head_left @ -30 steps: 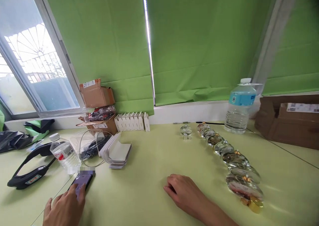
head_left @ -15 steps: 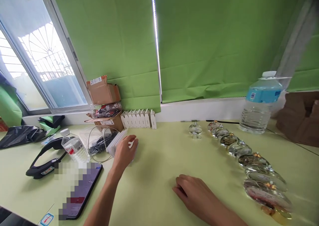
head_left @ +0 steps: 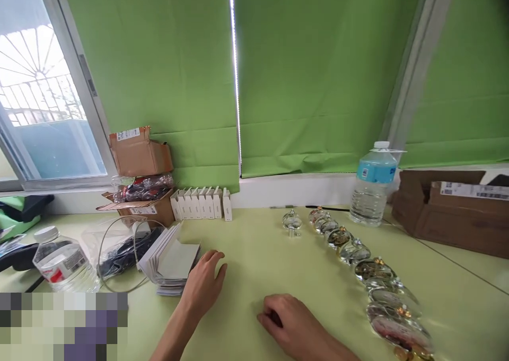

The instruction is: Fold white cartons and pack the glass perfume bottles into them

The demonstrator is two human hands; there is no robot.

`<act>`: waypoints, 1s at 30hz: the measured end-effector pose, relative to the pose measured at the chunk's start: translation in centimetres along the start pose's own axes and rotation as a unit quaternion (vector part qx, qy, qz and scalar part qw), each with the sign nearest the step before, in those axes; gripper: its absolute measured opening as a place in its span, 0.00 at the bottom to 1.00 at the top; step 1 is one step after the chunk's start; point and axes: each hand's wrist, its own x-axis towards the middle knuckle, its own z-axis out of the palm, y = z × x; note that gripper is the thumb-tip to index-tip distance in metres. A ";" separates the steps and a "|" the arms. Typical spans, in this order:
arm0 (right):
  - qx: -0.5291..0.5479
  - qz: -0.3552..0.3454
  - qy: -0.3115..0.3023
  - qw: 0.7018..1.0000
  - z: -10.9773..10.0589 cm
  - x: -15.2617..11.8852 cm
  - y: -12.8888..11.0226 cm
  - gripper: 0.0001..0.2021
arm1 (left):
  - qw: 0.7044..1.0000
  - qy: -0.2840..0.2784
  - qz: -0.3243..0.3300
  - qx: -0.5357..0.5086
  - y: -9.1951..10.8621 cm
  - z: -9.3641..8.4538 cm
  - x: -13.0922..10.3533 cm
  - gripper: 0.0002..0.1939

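Note:
My left hand (head_left: pixel 204 281) hovers at or rests on the table just right of a stack of white cards or booklets (head_left: pixel 175 260); its fingers are apart and hold nothing. My right hand (head_left: pixel 288 321) lies on the table near the front, its fingers curled inward with no object showing in them. A row of round glass ornaments (head_left: pixel 353 251) with gold and clear tops runs diagonally along the right side. One separate glass ornament (head_left: pixel 292 220) stands at the left of the row's far end. Several small white boxes (head_left: pixel 201 203) stand in a line at the back.
A large water bottle (head_left: pixel 369 191) and an open brown box (head_left: pixel 449 218) stand at the back right. On the left are a smaller bottle (head_left: pixel 66 263), a looped cable (head_left: pixel 101 271) and stacked cardboard boxes (head_left: pixel 139 157). Green curtains (head_left: pixel 310 75) hang behind.
The view has turned right. My left hand has drawn back from the white stack, which now shows its top, and its fingers have spread. My right hand stays curled on the table.

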 end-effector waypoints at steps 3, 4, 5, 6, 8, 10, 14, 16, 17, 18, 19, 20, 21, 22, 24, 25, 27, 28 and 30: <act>0.027 0.002 0.009 1.000 -0.4 3.3 0.2 0.11 | 1.000 -0.026 -0.011 0.003 0.5 0.1 0.1 0.13; 0.027 0.000 0.009 1.000 -0.6 4.7 0.2 0.11 | 0.999 -0.030 -0.011 0.003 0.6 0.1 0.1 0.13; 0.018 0.002 0.017 1.000 -0.7 6.2 0.2 0.11 | 0.999 -0.033 -0.008 0.004 0.6 0.1 0.0 0.13; 0.011 0.002 0.026 1.000 -0.9 7.7 0.2 0.11 | 0.999 -0.037 -0.005 0.005 0.6 0.2 0.0 0.13; 0.001 0.002 0.040 0.999 -1.3 10.8 0.1 0.12 | 0.999 -0.047 -0.002 0.013 0.6 0.3 -0.1 0.13; -0.010 0.002 0.050 0.999 -1.6 13.6 -0.1 0.15 | 0.998 -0.057 -0.002 0.023 0.5 0.4 -0.1 0.13; -0.025 -0.004 0.058 0.998 -2.4 18.6 -0.5 0.23 | 0.997 -0.075 0.008 0.023 0.4 0.6 0.0 0.13; -0.029 -0.006 0.061 0.998 -2.8 20.8 -0.7 0.25 | 0.996 -0.080 0.011 0.025 0.4 0.6 0.1 0.13; -0.032 -0.008 0.062 0.998 -3.1 21.8 -0.7 0.27 | 0.996 -0.082 0.012 0.029 0.4 0.6 0.1 0.13; -0.034 -0.009 0.063 0.997 -3.3 22.7 -0.8 0.27 | 0.996 -0.083 0.013 0.035 0.3 0.5 0.1 0.13; -0.037 -0.011 0.063 0.997 -3.5 23.6 -0.9 0.28 | 0.995 -0.086 0.013 0.042 0.3 0.5 0.2 0.13; -0.040 -0.013 0.064 0.997 -3.7 24.4 -1.0 0.28 | 0.995 -0.089 0.014 0.048 0.3 0.5 0.3 0.13; -0.044 -0.016 0.064 0.997 -3.8 25.1 -1.1 0.28 | 0.994 -0.093 0.014 0.054 0.3 0.5 0.3 0.13; -0.048 -0.020 0.063 0.997 -3.9 25.7 -1.2 0.27 | 0.993 -0.099 0.012 0.060 0.3 0.5 0.4 0.14; -0.056 -0.031 0.060 0.996 -4.0 26.7 -1.2 0.25 | 0.991 -0.113 0.003 0.074 0.2 0.6 0.6 0.14; -0.061 -0.036 0.058 0.996 -4.0 27.0 -1.2 0.23 | 0.989 -0.121 -0.001 0.082 0.1 0.7 0.8 0.14; -0.073 -0.046 0.057 0.995 -3.8 27.3 -0.9 0.18 | 0.986 -0.135 -0.007 0.094 -0.1 1.0 1.0 0.15; -0.081 -0.050 0.059 0.994 -3.6 27.2 -0.8 0.17 | 0.985 -0.141 -0.007 0.098 -0.3 1.1 1.1 0.15; -0.101 -0.055 0.071 0.991 -3.4 26.7 -0.6 0.16 | 0.984 -0.152 -0.001 0.097 -0.9 1.5 1.3 0.14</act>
